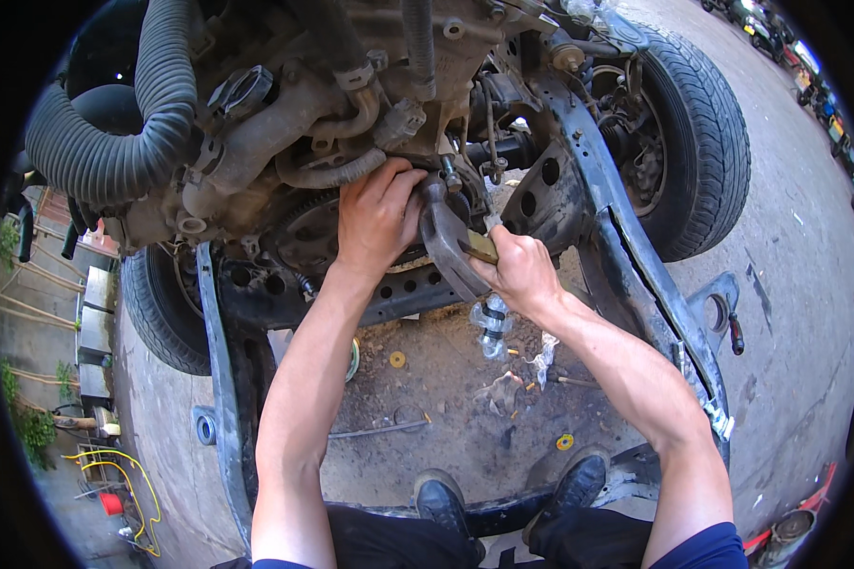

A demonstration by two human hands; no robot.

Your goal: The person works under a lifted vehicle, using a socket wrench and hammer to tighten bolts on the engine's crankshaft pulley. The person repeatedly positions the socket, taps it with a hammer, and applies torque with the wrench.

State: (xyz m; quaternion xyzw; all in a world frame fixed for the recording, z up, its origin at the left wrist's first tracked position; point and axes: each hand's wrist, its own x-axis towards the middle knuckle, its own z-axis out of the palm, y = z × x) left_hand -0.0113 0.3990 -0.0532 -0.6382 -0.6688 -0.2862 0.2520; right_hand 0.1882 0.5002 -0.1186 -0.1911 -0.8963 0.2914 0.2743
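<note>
My right hand [524,271] is closed round the short yellowish handle of a hammer, and the dark, worn hammer head [449,248] points up toward the engine [294,123]. Just left of the hammer, my left hand [378,211] presses against the engine's lower side with its fingers curled. What those fingers grip is hidden behind them. Close above the hammer head a metal bolt [451,173] sticks out of the engine. A dark toothed wheel [304,232] lies partly behind my left wrist.
A bare vehicle frame rail [636,275] runs down the right, beside a tyre [697,142]. Another tyre [164,308] stands at left. A ribbed hose [161,104] loops at upper left. On the ground below lie a plastic bottle [492,327], yellow rings and scraps.
</note>
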